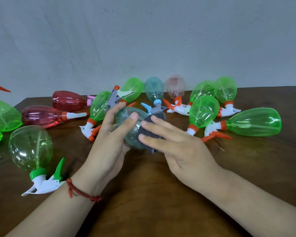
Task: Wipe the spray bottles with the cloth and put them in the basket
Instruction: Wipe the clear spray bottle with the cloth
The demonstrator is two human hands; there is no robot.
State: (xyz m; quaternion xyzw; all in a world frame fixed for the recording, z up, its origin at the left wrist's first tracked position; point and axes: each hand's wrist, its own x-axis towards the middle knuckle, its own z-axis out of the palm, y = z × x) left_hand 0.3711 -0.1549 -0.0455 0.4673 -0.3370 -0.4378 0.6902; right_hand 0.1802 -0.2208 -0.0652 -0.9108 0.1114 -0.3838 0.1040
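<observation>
While the pale teal spray bottle (134,135) is held over the middle of the worktop (143,194), the grip of the left hand (108,144) is clamped round its body, thumb laid on top. The grey cloth (148,121) is pressed against the bottle's side by the right hand (179,149), whose grip is apart (fingers straight, lying flat on the cloth). Green bottles (31,147) and red bottles (41,116) are strewn on their sides around both hands.
</observation>
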